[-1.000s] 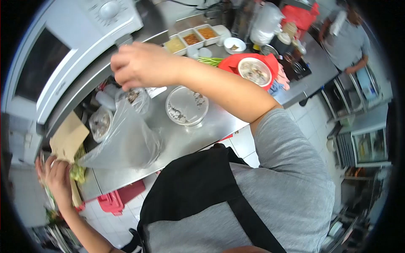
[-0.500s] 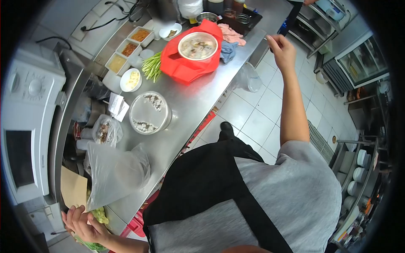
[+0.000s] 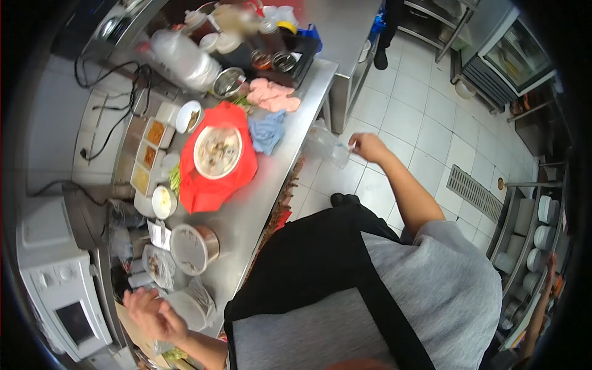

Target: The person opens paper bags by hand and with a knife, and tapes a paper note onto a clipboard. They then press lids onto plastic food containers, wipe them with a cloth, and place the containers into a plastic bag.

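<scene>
My left hand is raised over the near left end of the counter, fingers apart and slightly blurred, nothing visible in it. Just behind it are a clear plastic bag over a round container and a bag of brownish food. My right hand is out over the floor, its fingers pinched; a small pale bit shows at the tips, too small to name. Beside it hangs a clear plastic bag at the counter's edge. A white bowl of soup-like food sits on red plastic.
Lidded tub, small bowl, seasoning tubs, pink cloth and blue cloth lie along the steel counter. A microwave stands left. Another person's shoe and arm show.
The view has turned, shifting the counter left and down. My right hand has come lower, closer to the hanging bag. My left hand has risen over the bagged container.
</scene>
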Tool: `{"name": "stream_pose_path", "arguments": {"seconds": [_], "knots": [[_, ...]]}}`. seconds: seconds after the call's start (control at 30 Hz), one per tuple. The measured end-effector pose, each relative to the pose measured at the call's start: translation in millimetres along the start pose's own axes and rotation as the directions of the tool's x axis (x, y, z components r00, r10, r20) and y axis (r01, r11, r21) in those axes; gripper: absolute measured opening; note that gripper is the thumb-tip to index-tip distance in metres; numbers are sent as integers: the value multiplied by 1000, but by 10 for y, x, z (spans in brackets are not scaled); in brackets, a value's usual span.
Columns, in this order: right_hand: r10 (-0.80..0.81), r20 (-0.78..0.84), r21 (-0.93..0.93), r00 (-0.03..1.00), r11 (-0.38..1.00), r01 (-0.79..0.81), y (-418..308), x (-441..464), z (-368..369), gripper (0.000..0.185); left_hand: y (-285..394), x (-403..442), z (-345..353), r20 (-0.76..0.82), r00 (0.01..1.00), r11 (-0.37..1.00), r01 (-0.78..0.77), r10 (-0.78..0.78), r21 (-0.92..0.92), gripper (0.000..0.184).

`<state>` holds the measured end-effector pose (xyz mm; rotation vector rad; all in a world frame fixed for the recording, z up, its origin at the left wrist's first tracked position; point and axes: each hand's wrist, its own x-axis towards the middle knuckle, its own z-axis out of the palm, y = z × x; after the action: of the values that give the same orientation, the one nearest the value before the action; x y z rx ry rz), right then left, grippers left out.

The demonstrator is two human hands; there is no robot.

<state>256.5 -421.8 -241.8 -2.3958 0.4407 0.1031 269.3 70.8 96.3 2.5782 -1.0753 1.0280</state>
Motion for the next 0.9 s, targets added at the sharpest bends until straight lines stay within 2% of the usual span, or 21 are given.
{"name": "stream_pose_path", "arguments": {"seconds": [0.03, 0.1, 0.13, 0.23, 0.27, 0.37, 0.4, 0.47, 0.5, 0.53, 0.57, 0.63, 0.7, 0.77, 0.83, 0.9], "knots": [[2, 109, -70, 994, 998, 5, 84, -8, 39, 27, 81, 67, 175, 18, 999, 998, 30, -29, -47, 22], [97, 327, -29, 940, 995, -93, 220, -52, 48, 35, 259, 179, 530, 78, 996, 985, 60, -48, -163, 21], [124, 359, -26, 925, 992, -123, 261, -73, 31, 40, 331, 230, 707, 116, 992, 967, 81, -54, -243, 18], [248, 252, 14, 935, 966, -260, 486, -85, -9, 43, 466, 464, 1236, 237, 969, 935, 18, 71, -355, 14], [229, 105, 17, 968, 973, -232, 574, -121, -5, 37, 461, 555, 1442, 228, 969, 915, 5, 95, -403, 14], [338, -3, 391, 941, 867, -310, 876, -112, -172, 34, 638, 843, 2069, 208, 969, 844, 2, 130, -536, 20], [396, -13, 515, 918, 790, -333, 1020, -61, -235, 29, 761, 1006, 2277, 206, 967, 818, -7, 153, -575, 24], [452, -107, 643, 885, 711, -285, 1307, 135, -452, 29, 1097, 1267, 2720, 161, 962, 723, -49, 219, -689, 52], [488, -140, 703, 862, 662, -261, 1417, 241, -636, 30, 1307, 1361, 2952, 229, 954, 578, 77, 195, -812, 62], [508, -181, 758, 842, 617, -210, 1534, 382, -804, 32, 1528, 1489, 3156, 275, 934, 485, 136, 228, -864, 65], [530, -216, 806, 820, 571, -156, 1639, 554, -960, 33, 1756, 1639, 3337, 300, 902, 456, 136, 311, -880, 70], [531, -264, 853, 805, 518, -61, 1879, 964, -1226, 39, 2183, 1903, 3745, 389, 816, 501, 144, 428, -853, 77], [568, -234, 892, 789, 449, -59, 2178, 1487, -1349, 47, 2648, 2214, 4212, 483, 769, 580, 184, 418, -794, 80], [602, -134, 924, 787, 364, -120, 2590, 2150, -1276, 59, 3079, 2572, 4850, 545, 753, 617, 239, 370, -750, 78], [588, 19, 959, 809, 219, -182, 2931, 2751, -1222, 66, 3416, 3017, 5561, 535, 759, 727, 121, 371, -676, 75], [661, -100, 944, 743, 300, -140, 3282, 3371, -998, 69, 3614, 3417, 6284, 533, 761, 769, 71, 370, -636, 76]]}}
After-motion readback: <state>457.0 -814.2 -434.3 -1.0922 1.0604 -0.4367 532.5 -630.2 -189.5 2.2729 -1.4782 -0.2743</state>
